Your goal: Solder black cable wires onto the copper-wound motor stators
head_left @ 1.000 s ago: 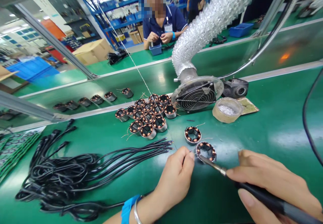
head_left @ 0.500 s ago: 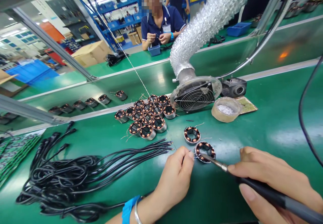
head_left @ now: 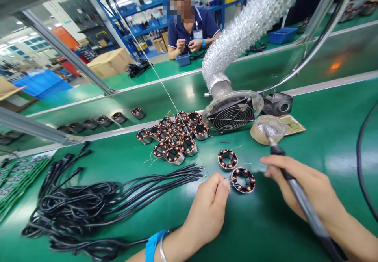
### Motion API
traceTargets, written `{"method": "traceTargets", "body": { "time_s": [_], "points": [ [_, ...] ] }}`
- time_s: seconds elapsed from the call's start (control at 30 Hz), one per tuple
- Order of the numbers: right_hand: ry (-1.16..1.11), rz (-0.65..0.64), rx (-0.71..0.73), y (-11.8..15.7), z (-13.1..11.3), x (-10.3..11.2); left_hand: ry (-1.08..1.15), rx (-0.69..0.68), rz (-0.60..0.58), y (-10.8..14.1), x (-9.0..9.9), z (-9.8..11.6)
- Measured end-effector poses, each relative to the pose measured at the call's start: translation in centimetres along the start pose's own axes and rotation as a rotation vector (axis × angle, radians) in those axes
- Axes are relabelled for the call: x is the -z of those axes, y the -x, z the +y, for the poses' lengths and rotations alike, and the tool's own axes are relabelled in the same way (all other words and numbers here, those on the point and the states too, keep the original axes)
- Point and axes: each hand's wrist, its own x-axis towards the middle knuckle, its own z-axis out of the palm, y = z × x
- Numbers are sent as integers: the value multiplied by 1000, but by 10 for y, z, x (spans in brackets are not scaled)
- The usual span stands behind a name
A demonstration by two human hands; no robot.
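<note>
My right hand (head_left: 304, 183) grips a soldering iron (head_left: 304, 201) by its dark handle; the iron's tip is in a round tub (head_left: 260, 136) of silvery bits. My left hand (head_left: 208, 207) is closed in a pinch, with a black cable (head_left: 134, 240) running under the wrist toward the palm. Thin wire shows between its fingertips and the near copper-wound stator (head_left: 243, 180), which lies flat on the green bench. A second stator (head_left: 227, 160) sits just behind that one. What lies inside my left fist is hidden.
Grouped stators (head_left: 175, 140) stand behind my left hand. Coiled black cables (head_left: 88, 199) and green circuit boards (head_left: 23, 175) lie left. A fume extractor fan (head_left: 232, 116) with a silver duct (head_left: 236, 37) stands behind the tub. A co-worker (head_left: 189, 29) sits across the bench.
My right hand has moved the soldering iron from the near stator back to the tub. My left hand stays pinched beside the stator.
</note>
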Motion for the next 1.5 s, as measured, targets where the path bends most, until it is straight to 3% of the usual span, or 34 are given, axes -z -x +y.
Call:
{"method": "traceTargets", "body": {
  "time_s": [0.1,0.17,0.27,0.57,0.77,1.07,1.23,1.33,1.4,1.5],
  "points": [
    [-221,-109,148,-11,-19,-11,93,24,-18,0,3,-5],
    [-249,-176,228,-19,-27,-19,159,42,-41,-1,8,-6],
    [-252,-179,290,-25,-28,-28,203,65,-52,-3,16,-2],
    [-413,-158,258,-13,-19,-40,211,140,-89,-7,16,1],
    [-385,-107,235,-11,-22,-40,341,200,-16,-10,23,-3],
    [-409,-88,211,-11,-24,-42,284,197,26,-13,18,-2],
    [-411,-199,179,-20,-27,-36,209,90,-16,-10,19,2],
    [-423,-291,161,-26,-31,-32,177,100,-19,-9,20,2],
    [-445,-292,131,-27,-33,-31,113,101,-1,-7,19,1],
    [-462,-270,92,-26,-37,-29,-73,-3,70,-3,18,1]
  ]
}}
